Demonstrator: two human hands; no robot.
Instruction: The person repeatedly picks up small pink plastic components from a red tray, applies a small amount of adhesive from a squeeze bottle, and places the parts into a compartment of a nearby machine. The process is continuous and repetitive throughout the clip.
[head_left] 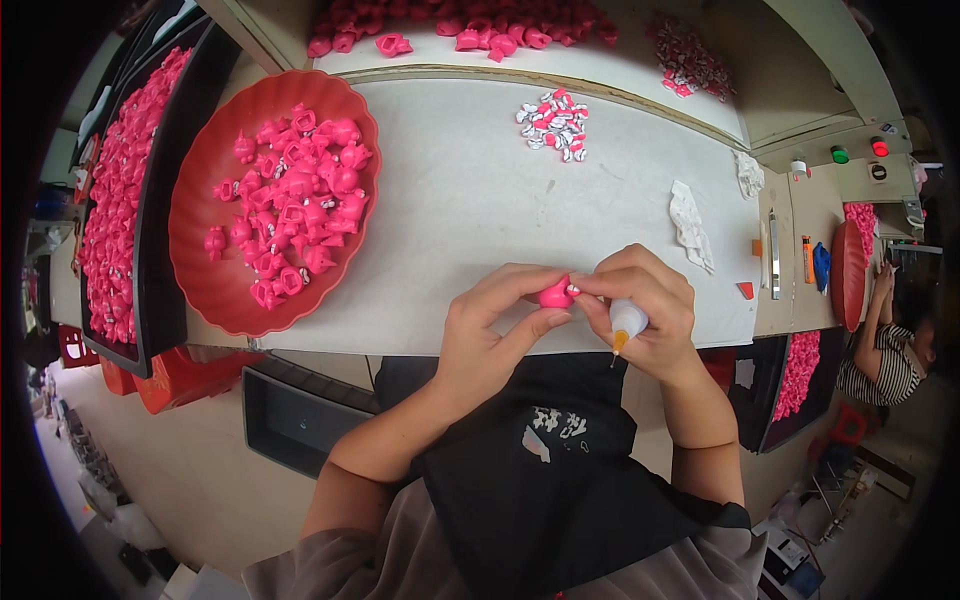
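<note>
Between the fingers and thumb of my left hand point(485, 325) is a small glossy pink plastic part point(553, 294), held over the front of the white table. My right hand point(655, 300) meets it from the other side, its thumb and forefinger pinching at a tiny white-and-dark piece point(573, 289) against the pink part. Whether that piece is attached cannot be made out. Tucked in the same right hand is a white squeeze bottle point(629, 317) with an amber needle tip pointing down toward me.
At left stands a scalloped red bowl point(190, 265) of pink parts, beside a black crate point(160, 250) full of more. Small white-and-pink pieces point(555, 125) lie at the table's back, below a shelf of pink parts point(480, 40). Crumpled tissue point(690, 228) lies right. A co-worker point(895, 350) sits far right.
</note>
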